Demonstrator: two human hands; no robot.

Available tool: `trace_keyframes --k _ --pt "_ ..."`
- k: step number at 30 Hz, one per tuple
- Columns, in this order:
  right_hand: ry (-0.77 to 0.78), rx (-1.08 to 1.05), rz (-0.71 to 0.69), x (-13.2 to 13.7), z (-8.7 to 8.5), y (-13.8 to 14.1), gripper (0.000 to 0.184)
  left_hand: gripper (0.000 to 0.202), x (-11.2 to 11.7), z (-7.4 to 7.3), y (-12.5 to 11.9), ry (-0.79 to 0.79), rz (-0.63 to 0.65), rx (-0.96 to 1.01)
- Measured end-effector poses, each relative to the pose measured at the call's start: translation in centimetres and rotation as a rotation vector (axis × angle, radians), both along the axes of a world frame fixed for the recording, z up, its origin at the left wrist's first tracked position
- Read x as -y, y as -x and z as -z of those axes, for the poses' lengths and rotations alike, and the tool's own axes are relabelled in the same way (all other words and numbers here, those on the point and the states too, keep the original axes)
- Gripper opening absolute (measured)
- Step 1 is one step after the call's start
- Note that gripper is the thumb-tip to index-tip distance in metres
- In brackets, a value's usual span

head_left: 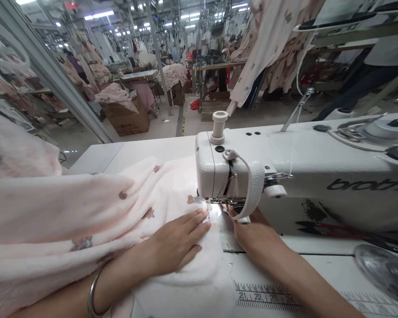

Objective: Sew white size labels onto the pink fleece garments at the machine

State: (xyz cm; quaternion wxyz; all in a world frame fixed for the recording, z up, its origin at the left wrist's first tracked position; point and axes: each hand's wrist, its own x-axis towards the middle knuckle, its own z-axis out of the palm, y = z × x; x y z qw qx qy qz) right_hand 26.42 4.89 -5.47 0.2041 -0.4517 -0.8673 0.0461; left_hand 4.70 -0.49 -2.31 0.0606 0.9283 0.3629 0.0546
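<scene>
A pale pink fleece fabric (96, 207) printed with small bears spreads over the left of the table and under the head of a white sewing machine (318, 163). My left hand (177, 240) lies flat on it, fingers stretched toward the lit needle area. At those fingertips is a small white label (208, 215) with dark print. My right hand (252, 234) reaches in beside the presser foot (237, 207), right of the needle. Its fingers are mostly hidden behind the machine's guard, so what they hold does not show.
Red-handled scissors (328, 229) and a clear round dish (384, 269) lie on the right. A printed ruler scale (268, 298) runs along the front of the table. Beyond it stand a cardboard box (128, 117) of fabric, a metal post (53, 79) and a person's legs (358, 81).
</scene>
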Motion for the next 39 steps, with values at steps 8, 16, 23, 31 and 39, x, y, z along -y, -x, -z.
trace_keyframes --k 8,16,23,31,39 --pt "-0.195 -0.009 -0.108 5.0 1.1 0.4 0.052 0.048 -0.4 0.3 0.9 -0.007 0.01 0.034" --pt "-0.163 -0.004 -0.048 4.4 1.5 1.2 0.056 0.046 -1.0 0.7 1.6 -0.018 0.012 0.052" --pt "-0.148 0.021 -0.035 4.5 1.4 1.1 0.058 0.044 -1.1 0.6 1.6 -0.023 0.01 0.077" --pt "-0.163 0.01 -0.042 4.8 1.2 1.0 0.056 0.044 -1.4 0.4 1.7 -0.006 0.018 0.086" --pt "-0.142 0.049 -0.03 4.7 1.3 1.1 0.058 0.039 -2.4 0.6 1.8 -0.034 -0.008 0.096"
